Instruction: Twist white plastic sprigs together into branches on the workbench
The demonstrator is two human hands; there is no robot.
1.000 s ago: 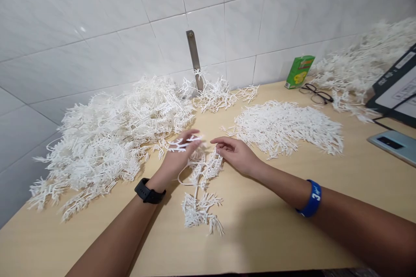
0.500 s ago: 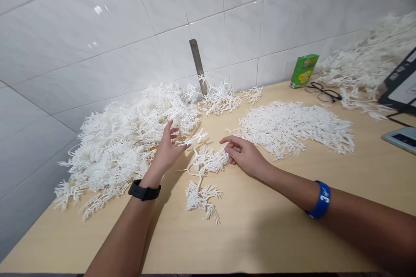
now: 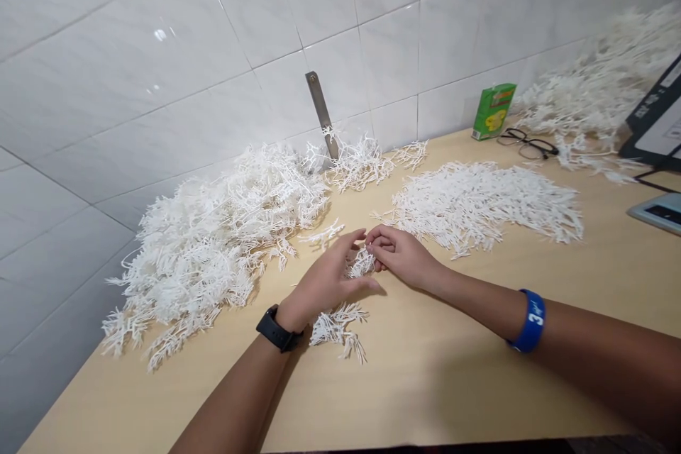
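Observation:
My left hand (image 3: 330, 275) arches over a small heap of white branched plastic pieces (image 3: 360, 264), its thumb and fingers apart. Facing it, my right hand (image 3: 396, 253) has its fingertips pinched at the heap's right edge, where a bit of white plastic shows between them. A further white sprig cluster (image 3: 340, 330) lies below my left wrist. Just beyond the left hand rests a single white twig (image 3: 325, 233). The middle of the small heap is partly hidden by my left hand.
A large pile of branched white plastic (image 3: 228, 227) spreads at the left. Small cut pieces (image 3: 486, 206) lie right of centre. Against the tiled wall leans a metal strip (image 3: 321, 110). A green carton (image 3: 494, 111), glasses (image 3: 528, 143) and a phone-like device (image 3: 660, 213) are at the right.
My left hand has come down and right, leaving the white twig on the table and reaching over the small heap. My right hand stays almost in place, its fingers a little more closed.

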